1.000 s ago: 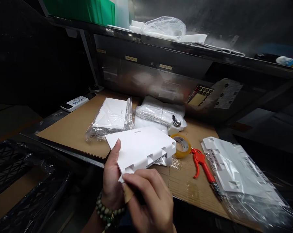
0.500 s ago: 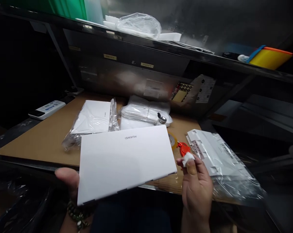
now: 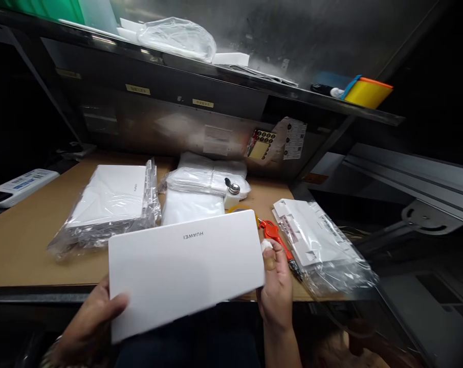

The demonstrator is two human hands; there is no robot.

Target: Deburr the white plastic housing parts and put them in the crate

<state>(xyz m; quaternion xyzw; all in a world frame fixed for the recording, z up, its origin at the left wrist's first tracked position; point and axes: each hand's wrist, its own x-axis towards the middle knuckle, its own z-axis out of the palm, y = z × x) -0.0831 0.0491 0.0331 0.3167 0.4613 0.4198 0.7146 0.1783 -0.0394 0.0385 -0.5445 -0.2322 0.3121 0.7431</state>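
A white panel [image 3: 185,276] marked HUAWEI, its lettering upside down, is tilted in front of me above the table's front edge. My left hand [image 3: 95,312] grips its lower left side, thumb on the top face and fingers hidden beneath. At the panel's right edge, my right hand [image 3: 275,276] pinches a small white wad [image 3: 266,246] between thumb and fingers. Just beyond that hand lies a red tool [image 3: 271,231] with a dark end. A roll of yellow tape is partly hidden behind the panel.
Bagged white panels [image 3: 112,197] lie at the left, more [image 3: 308,235] at the right. A stack of white bags [image 3: 196,179] with a small metal-lidded bottle [image 3: 233,194] stands behind. A shelf [image 3: 231,76] crosses above the brown table surface [image 3: 35,245]; a white device [image 3: 24,185] sits far left.
The view has shifted to the right. My left thumb has come down onto the panel's face. My right hand, still pinching the wad, is now against the panel's right edge.
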